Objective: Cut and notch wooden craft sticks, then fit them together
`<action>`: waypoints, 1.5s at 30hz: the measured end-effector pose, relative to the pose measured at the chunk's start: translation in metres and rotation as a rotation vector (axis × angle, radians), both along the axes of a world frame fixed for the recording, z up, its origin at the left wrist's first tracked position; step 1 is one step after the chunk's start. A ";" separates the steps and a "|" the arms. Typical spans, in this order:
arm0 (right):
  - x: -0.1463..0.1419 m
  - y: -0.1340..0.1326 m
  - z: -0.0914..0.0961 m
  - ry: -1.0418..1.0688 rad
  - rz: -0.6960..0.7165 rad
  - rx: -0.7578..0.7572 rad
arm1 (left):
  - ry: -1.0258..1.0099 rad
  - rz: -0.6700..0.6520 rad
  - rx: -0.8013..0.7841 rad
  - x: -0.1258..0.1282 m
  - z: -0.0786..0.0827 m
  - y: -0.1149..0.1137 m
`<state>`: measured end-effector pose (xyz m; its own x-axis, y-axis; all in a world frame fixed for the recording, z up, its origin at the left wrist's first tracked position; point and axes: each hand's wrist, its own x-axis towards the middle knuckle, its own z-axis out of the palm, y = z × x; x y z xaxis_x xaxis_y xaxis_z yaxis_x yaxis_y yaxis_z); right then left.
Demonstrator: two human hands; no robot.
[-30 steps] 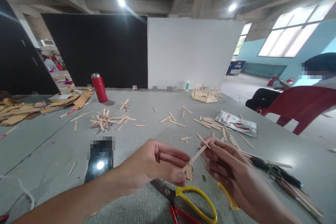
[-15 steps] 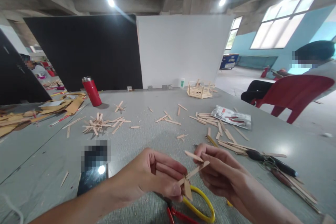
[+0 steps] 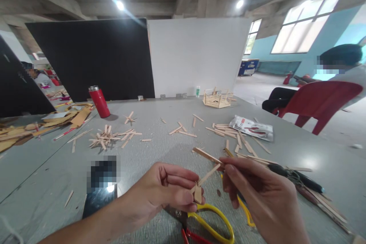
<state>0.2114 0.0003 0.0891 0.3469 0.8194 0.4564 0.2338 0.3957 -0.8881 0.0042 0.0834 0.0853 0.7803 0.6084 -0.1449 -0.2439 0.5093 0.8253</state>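
Note:
My left hand [image 3: 174, 190] pinches a small piece built of joined wooden sticks [image 3: 198, 194], with one thin stick [image 3: 210, 174] slanting up from it to the right. Between the thumb and fingers of my right hand [image 3: 254, 190] is a wooden craft stick [image 3: 206, 155], pointing up and left. Its near end lies close to the tip of the slanting stick; whether they touch I cannot tell. Under my hands lie scissors or snips with yellow handles [image 3: 219, 213] and a red-handled tool [image 3: 197, 235], partly hidden.
A phone [image 3: 98, 198] lies left of my left arm. Piles of sticks [image 3: 104, 137], a red bottle [image 3: 99, 102], a plastic packet [image 3: 253, 127], black-handled pliers [image 3: 303, 179] and a stick-built hexagonal frame [image 3: 217, 99] occupy the table. A person sits on a red chair [image 3: 323, 95] at right.
My right hand has shifted right and turned, and more of its stick shows, reaching farther up and left. The left hand's stick piece has tilted slightly, uncovering more of the tools beneath.

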 end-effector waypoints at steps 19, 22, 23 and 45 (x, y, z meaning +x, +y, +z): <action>0.005 0.004 -0.002 0.070 0.148 0.034 | -0.120 -0.074 -0.058 -0.001 0.001 -0.009; 0.004 0.003 -0.001 0.077 0.180 0.046 | -0.146 -0.073 -0.065 -0.001 0.002 -0.010; 0.004 0.003 0.000 0.081 0.190 0.060 | -0.162 -0.080 -0.070 0.000 0.002 -0.011; 0.007 -0.005 -0.009 -0.395 0.050 0.280 | -0.015 0.185 0.206 0.003 0.001 -0.029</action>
